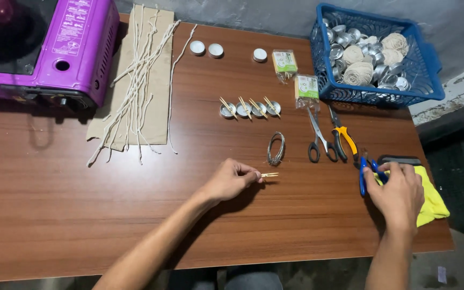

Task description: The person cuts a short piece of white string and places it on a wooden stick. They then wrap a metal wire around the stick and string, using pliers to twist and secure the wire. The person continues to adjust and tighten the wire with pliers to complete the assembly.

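Between fingertips of the left hand (pixel 231 180), a small wooden clip (pixel 269 174).

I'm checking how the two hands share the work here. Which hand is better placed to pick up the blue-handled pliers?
Probably the right hand: it already rests on the blue-handled pliers by the yellow cloth. The left hand is farther off and pinches small wooden sticks.
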